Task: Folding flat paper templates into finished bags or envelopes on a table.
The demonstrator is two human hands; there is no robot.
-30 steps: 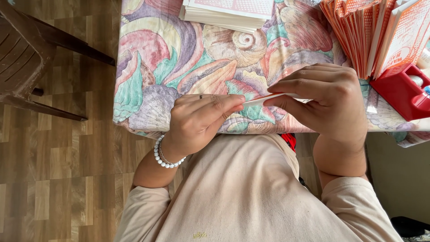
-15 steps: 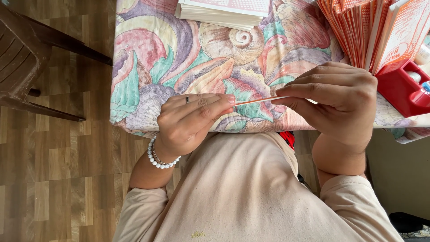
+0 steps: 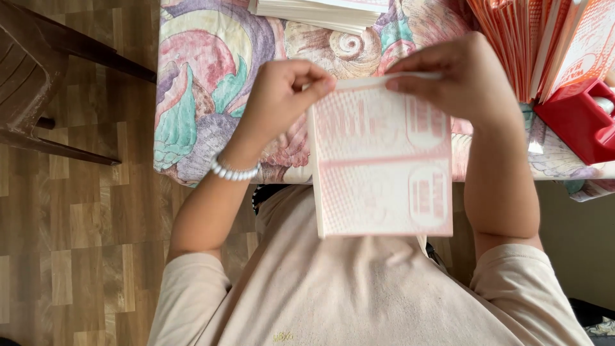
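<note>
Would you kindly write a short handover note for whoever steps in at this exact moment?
Left hand: pinches the top left corner of the pink printed sheet.
Right hand: pinches its top right edge.
The sheet hangs flat over the table edge, above the lap.
Stack of white sheets lies at the far side of the patterned tablecloth; upright orange-and-white printed pieces stand at right, beside a red holder.
Done: sheet picked up and held open.
Left: not visible from here.

Shell-patterned tablecloth [image 3: 211, 96], white paper stack [image 3: 320, 11] at its far edge, orange printed sheets [image 3: 532, 38] and red container [image 3: 576, 118] right, brown chair [image 3: 32, 70] left
</note>
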